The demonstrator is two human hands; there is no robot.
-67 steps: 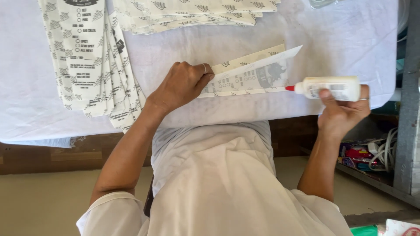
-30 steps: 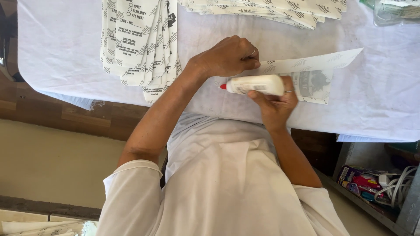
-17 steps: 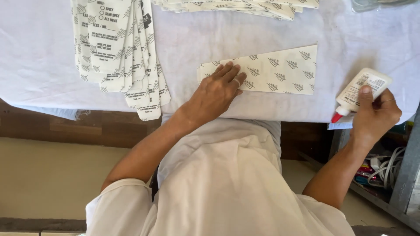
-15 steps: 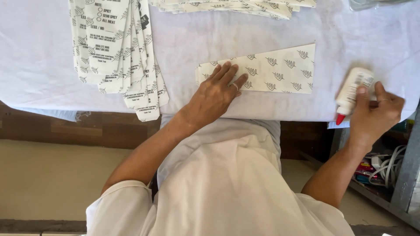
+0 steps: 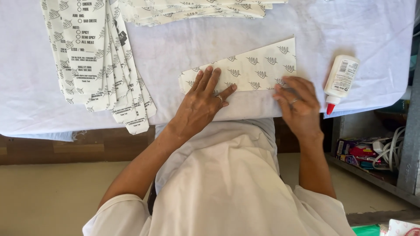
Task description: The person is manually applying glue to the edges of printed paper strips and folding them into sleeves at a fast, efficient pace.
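White patterned paper sleeve [image 5: 258,65] under left hand [image 5: 202,102], right hand [image 5: 297,101].

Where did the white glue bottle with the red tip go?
The white plastic glue bottle lies on the white tablecloth at the table's right edge, just right of the right hand.

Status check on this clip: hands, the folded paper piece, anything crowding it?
Left hand and right hand flat on folded patterned paper. Glue bottle lying free at right. Stack of printed sheets clear at left.
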